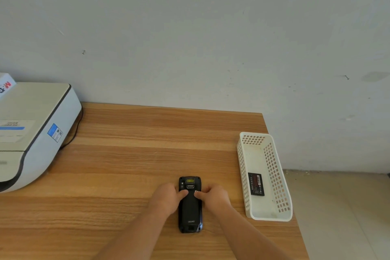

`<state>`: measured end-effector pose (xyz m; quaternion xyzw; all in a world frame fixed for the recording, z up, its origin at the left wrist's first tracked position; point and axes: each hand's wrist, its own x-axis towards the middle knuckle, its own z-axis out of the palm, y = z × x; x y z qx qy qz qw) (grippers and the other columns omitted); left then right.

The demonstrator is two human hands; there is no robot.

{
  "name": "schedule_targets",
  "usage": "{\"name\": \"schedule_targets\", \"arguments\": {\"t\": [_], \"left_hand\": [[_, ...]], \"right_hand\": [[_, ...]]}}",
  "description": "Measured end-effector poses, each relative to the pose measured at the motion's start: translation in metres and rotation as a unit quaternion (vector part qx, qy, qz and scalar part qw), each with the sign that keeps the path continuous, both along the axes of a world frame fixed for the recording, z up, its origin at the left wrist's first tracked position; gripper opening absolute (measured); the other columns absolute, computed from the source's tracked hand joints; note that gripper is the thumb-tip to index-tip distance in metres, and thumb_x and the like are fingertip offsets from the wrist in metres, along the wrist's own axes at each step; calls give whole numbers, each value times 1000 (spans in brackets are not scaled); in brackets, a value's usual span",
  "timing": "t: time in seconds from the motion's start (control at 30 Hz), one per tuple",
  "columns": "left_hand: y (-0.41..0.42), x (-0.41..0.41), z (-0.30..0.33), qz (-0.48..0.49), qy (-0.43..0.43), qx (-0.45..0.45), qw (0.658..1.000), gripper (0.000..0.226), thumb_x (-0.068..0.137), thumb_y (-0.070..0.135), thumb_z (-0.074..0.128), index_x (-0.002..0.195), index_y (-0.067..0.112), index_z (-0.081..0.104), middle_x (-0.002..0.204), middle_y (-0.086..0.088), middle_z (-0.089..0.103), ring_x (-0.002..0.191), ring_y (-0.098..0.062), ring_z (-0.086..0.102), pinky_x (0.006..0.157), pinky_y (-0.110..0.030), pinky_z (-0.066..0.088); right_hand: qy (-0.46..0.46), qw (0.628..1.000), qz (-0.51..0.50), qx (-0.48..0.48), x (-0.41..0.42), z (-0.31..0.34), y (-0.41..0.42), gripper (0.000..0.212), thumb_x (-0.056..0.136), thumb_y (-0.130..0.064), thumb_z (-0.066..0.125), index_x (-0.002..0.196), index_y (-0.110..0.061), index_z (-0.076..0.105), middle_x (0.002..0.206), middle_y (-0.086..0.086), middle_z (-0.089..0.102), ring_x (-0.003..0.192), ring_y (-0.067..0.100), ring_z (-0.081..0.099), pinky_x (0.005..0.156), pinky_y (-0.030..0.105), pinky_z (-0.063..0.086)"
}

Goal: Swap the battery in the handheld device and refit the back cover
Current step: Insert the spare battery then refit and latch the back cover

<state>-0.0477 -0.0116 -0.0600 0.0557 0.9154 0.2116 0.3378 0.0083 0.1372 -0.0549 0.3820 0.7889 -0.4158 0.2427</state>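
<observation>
The handheld device point(190, 207) is lying face down on the bench point(126, 164), near the front edge and a bit toward the right side. Its back cover point(190, 210) is sitting on it, so the back is looking all black. The left hand point(166, 197) is curling around the left side of the device, and its thumb is pressing down on the top part of the cover. The right hand point(213, 196) is doing the same on the right side, with its fingers bent and its thumb on the cover too. Both hands are closed on the device, one on each side. A white basket point(282, 216) is standing close to the right edge of the bench, near the right hand but not touching it. One battery point(256, 184) is lying flat inside the basket. It is hard to tell if the person is starting to slide the cover off or pushing it back on. If the battery in the basket is the new one, the job is only beginning. The next move is probably calling for a firm, even push with both thumbs, while the fingers are keeping the device from sliding on the bench.
</observation>
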Motion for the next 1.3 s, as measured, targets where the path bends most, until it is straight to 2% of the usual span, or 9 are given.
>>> {"name": "schedule_targets", "arguments": {"t": [0.13,0.3,0.4,0.5,0.57,0.73,0.93,1.1,1.3], "left_hand": [[4,-15,-4,5,-21,-39,999,34,84,49,69,82,16,62,74,2,63,67,-13,60,61,-26,45],[8,-12,-5,9,-13,-47,999,29,85,48,68,94,20,64,84,4,67,80,-14,64,79,-34,53],[5,-7,-2,3,6,-45,999,31,86,52,65,94,22,63,83,6,65,77,-11,62,78,-32,54],[-3,-2,3,-1,-34,-30,999,36,84,53,67,94,19,63,85,5,64,75,-11,59,71,-27,49],[-9,4,1,0,-53,-32,998,32,84,50,69,91,20,63,87,3,66,80,-13,62,75,-29,51],[-9,9,-3,5,-43,-37,998,31,82,51,70,80,22,62,81,4,69,77,-13,65,78,-34,55],[-12,21,2,-15,-11,-45,999,31,89,53,60,88,22,62,83,5,66,77,-13,63,74,-31,52],[-18,29,-1,-22,-84,-24,996,32,79,50,74,75,21,60,80,3,68,73,-13,62,70,-28,48],[-16,35,4,-28,-40,-38,998,30,80,47,74,75,23,57,74,6,63,68,-12,58,63,-28,45]], "right_hand": [[-60,998,26,4,-12,-2,4,29,84,-42,73,84,-22,52,93,2,71,76,15,62,60,25,47],[-83,996,27,0,-18,-8,4,29,84,-41,73,84,-20,53,92,4,72,78,18,66,75,31,56],[-63,998,10,-15,-11,-5,4,28,85,-39,73,89,-18,54,89,4,72,71,16,66,79,33,59],[-57,998,3,-35,0,-3,5,38,82,-40,76,104,-16,57,88,4,72,65,14,65,80,33,60],[-66,997,7,-43,8,-4,4,41,82,-36,76,112,-15,58,88,3,72,60,11,62,79,31,59],[-47,998,6,-39,14,-12,3,22,85,-32,74,85,-20,56,77,0,68,55,10,58,73,29,57],[-50,997,-17,-58,24,-14,0,26,84,-39,74,89,-19,58,78,1,69,56,12,58,78,32,59],[-74,994,-4,-79,37,-14,0,26,78,-18,81,95,-17,62,81,2,71,56,12,64,69,27,60],[-64,995,3,-73,35,-13,-3,24,78,-14,80,93,-16,62,87,4,73,68,16,72,73,34,61]]}}
